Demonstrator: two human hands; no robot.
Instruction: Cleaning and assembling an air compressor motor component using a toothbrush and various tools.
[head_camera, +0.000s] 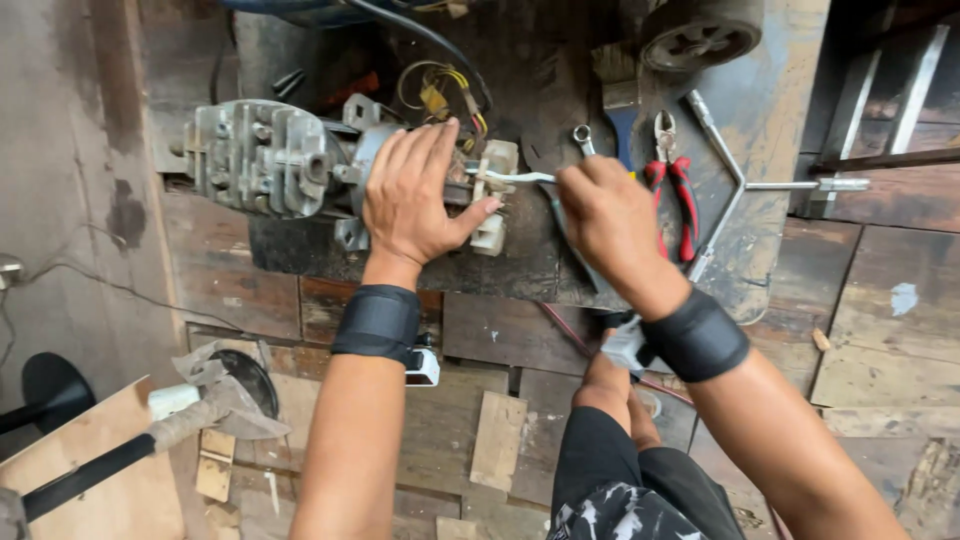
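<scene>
Worn plank floor (880, 350) under me, dark metal work plate (770, 90) on top. At 9 o'clock of the plate sits a finned grey motor housing (260, 155), lying on its side. My left hand (415, 195) presses flat on its right end, fingers spread and unclenched, thumb out toward the white plastic part (495, 190) just beside it. My right hand (610, 215) is clenched on a slim spanner (510, 177), tip at that white part, wrist cocked up. Risk as I judge it: spanner slips off, knuckles hit the housing or the yellow wires (450, 85) at 12 o'clock get nicked. Red-handled pliers (675, 180) and a cross wrench (740, 185) lie at 3 o'clock.
</scene>
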